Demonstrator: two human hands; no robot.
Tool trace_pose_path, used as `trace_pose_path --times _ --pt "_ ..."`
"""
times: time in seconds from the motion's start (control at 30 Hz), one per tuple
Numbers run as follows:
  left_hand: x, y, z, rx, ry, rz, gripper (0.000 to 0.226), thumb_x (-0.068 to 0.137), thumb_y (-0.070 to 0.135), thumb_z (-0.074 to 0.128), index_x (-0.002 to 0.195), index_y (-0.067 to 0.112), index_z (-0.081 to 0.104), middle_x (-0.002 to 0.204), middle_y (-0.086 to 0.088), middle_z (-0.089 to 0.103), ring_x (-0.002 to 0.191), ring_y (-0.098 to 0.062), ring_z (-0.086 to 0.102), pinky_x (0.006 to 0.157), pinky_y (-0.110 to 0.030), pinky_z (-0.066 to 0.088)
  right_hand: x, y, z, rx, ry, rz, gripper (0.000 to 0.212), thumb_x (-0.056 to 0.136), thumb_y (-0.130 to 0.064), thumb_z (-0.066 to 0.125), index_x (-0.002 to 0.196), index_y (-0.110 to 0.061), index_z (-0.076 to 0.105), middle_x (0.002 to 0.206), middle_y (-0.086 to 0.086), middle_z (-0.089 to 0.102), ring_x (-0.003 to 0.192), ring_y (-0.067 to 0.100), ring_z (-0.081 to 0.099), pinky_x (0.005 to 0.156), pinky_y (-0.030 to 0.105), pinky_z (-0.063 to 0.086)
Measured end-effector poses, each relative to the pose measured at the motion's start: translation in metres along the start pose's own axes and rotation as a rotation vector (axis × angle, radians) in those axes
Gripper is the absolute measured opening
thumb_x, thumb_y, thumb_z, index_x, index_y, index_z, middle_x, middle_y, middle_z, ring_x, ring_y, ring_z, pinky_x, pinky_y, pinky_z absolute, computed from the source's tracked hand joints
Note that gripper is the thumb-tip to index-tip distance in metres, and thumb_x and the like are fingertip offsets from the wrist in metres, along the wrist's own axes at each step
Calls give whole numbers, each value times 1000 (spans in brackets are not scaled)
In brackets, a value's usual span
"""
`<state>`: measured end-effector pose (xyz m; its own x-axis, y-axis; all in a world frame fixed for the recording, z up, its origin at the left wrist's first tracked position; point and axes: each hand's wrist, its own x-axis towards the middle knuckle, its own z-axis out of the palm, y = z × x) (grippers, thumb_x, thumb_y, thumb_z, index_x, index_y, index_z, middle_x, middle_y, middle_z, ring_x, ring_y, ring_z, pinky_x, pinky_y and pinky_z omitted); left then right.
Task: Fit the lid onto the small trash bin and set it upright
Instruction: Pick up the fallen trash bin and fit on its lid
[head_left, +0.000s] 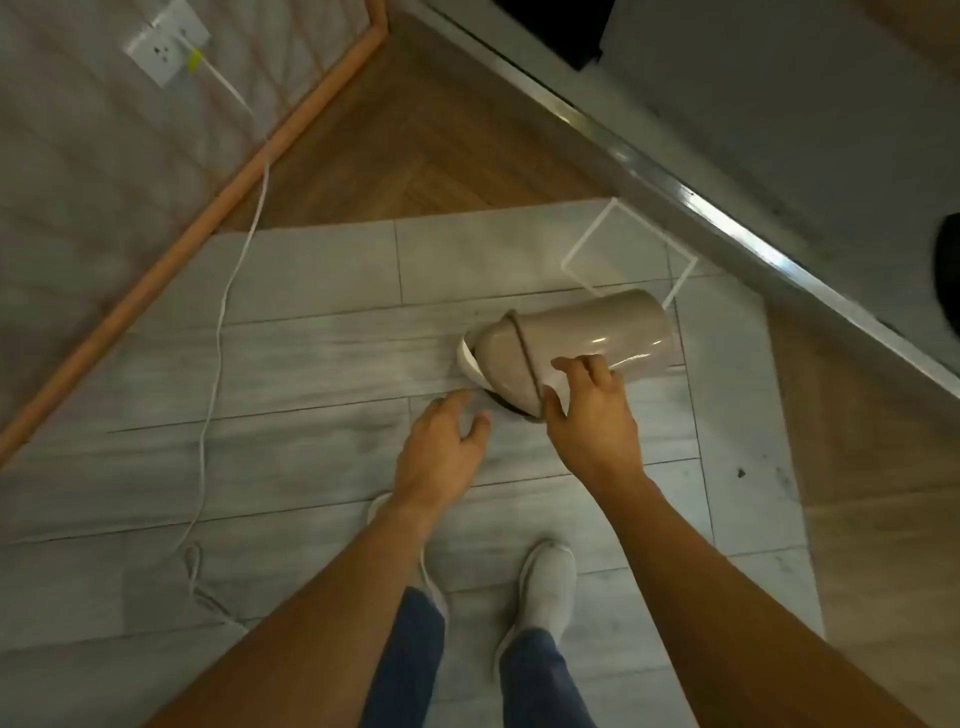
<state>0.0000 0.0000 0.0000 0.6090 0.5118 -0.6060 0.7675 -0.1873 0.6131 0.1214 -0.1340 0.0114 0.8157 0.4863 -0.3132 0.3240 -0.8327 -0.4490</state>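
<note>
Head view: cable (223, 306), perhaps frame (628, 260), near bin (597, 338).

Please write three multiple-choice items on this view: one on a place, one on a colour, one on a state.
1. Where does the white cable start?
A. wall socket
B. bin
C. shoe

2. What colour is the trash bin?
A. red
B. beige
C. black

3. How is the bin positioned?
A. upright
B. on its side
C. upside down

Answers: 1 A, it is plugged into the wall socket. 2 B, its glossy body is beige. 3 B, it lies sideways on the floor, lid pointing left, right hand on it, left hand beside it.
</note>
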Motion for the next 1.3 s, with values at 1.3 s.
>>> trace_pose_path --times 1.3 --pt "158 -23 138 -251 462 621 25 92 51 73 108 33 64 76 26 64 79 5 69 71 -30 62 83 109 116 346 432 -69 41 107 -21 52 146 -10 53 132 11 67 119 29 66 102 50 55"
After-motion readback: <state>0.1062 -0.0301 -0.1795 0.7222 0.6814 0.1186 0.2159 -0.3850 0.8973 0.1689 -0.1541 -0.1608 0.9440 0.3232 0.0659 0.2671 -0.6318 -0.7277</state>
